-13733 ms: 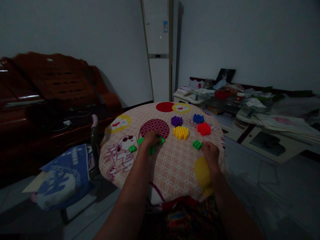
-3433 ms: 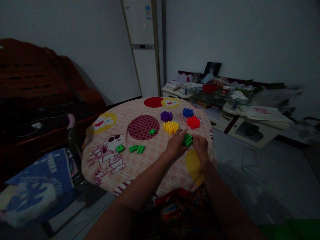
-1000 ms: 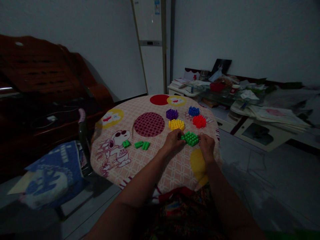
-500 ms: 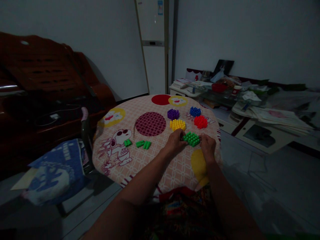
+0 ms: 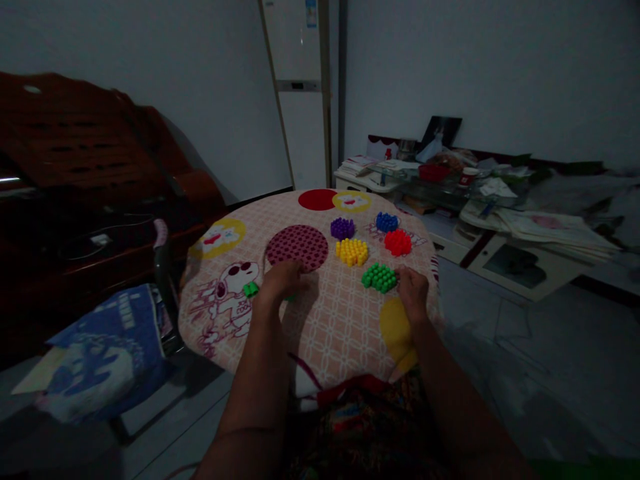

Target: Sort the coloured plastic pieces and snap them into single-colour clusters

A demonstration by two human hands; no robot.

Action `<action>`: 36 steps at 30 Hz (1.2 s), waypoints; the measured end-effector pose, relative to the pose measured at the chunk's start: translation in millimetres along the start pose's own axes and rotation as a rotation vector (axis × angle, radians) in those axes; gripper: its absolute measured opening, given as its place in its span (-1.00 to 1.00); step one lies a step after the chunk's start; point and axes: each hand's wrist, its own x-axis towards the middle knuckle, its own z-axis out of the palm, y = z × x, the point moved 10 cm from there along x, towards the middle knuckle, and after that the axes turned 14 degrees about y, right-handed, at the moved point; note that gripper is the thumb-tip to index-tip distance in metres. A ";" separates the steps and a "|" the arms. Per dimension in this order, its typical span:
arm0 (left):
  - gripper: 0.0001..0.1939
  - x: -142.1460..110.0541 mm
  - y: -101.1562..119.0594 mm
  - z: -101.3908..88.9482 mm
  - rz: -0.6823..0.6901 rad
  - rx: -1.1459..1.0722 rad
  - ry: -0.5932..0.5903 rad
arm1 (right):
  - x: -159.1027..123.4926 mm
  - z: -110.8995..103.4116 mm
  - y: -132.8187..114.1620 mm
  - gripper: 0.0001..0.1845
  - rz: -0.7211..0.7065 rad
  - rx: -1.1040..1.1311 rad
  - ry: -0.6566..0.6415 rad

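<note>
Near the right side of the round table lies a cluster of green knobbed toy blocks [image 5: 379, 278]. My right hand [image 5: 414, 293] is closed, with its fingertips at the cluster's right edge. Away to the left, my left hand [image 5: 283, 285] reaches over loose green pieces with thumb and fingers apart. It hides most of them; a bit of green shows beneath. One loose green block [image 5: 251, 289] stays visible left of that hand. Behind the green cluster sit yellow [image 5: 351, 252], red [image 5: 398, 243], purple [image 5: 343, 229] and blue [image 5: 387, 222] block clusters.
A patterned tablecloth [image 5: 330, 333] covers the table. On the left are a wooden bench [image 5: 95, 153] and a chair draped with blue cloth [image 5: 107, 353]. A low cabinet [image 5: 520, 263] piled with papers and bags stands at right, a tall white appliance [image 5: 304, 133] behind.
My left hand has left the green cluster and moved left, over the loose green pieces. My right hand stays by the cluster's right edge. The view has shifted slightly.
</note>
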 end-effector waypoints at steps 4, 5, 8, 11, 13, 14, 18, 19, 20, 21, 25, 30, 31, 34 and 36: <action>-0.69 -6.0 -15.2 3.8 0.001 0.017 -0.072 | 0.0 -0.8 -2.3 -0.47 -0.011 0.004 0.007; -0.71 -5.6 -16.9 4.3 0.005 0.014 -0.064 | -0.2 -0.7 -3.0 -0.47 -0.016 0.009 0.004; -0.74 -3.0 -24.9 4.1 -0.008 0.011 -0.035 | -0.6 -0.7 -4.1 -0.46 -0.025 0.005 0.001; -0.75 -1.1 -35.9 2.4 -0.043 0.016 -0.029 | -0.8 -0.7 -3.2 -0.45 -0.016 0.001 0.003; -0.77 0.0 -36.8 0.1 -0.045 0.010 -0.016 | -1.1 0.0 -2.5 -0.46 -0.010 0.006 0.001; -0.78 0.8 -32.3 -1.6 -0.030 -0.012 0.001 | -1.1 0.3 -2.4 -0.47 -0.008 0.009 0.001; -0.81 1.6 23.1 -3.8 0.115 -0.338 0.082 | -0.7 0.9 -2.4 -0.50 -0.007 0.006 0.004; -0.81 0.4 42.7 -0.3 0.152 -0.464 0.074 | -0.6 1.2 -2.3 -0.50 -0.005 0.005 0.001; -0.82 -1.2 62.1 5.5 0.181 -0.586 0.046 | -0.5 1.5 -2.0 -0.49 -0.001 0.004 -0.002; -0.82 -2.9 80.7 12.3 0.210 -0.688 0.011 | -0.4 1.5 -1.5 -0.49 0.004 0.004 -0.003; -0.84 -2.1 116.0 27.6 0.271 -0.685 0.058 | -0.4 0.3 -1.3 -0.47 0.006 0.007 0.002; -0.72 -5.5 107.4 22.6 0.335 -0.545 0.089 | -1.6 -0.8 -4.6 -0.48 -0.014 0.012 0.007; -0.67 -9.7 109.1 24.5 0.376 -0.527 0.042 | -1.7 -0.9 -4.9 -0.48 -0.014 0.012 0.009; -0.52 -18.7 113.9 29.9 0.444 -0.453 -0.012 | -1.8 -0.8 -4.2 -0.47 -0.006 0.013 0.007; -0.57 -17.7 114.9 31.5 0.428 -0.412 0.029 | -1.8 -0.4 -3.9 -0.45 -0.009 0.009 0.002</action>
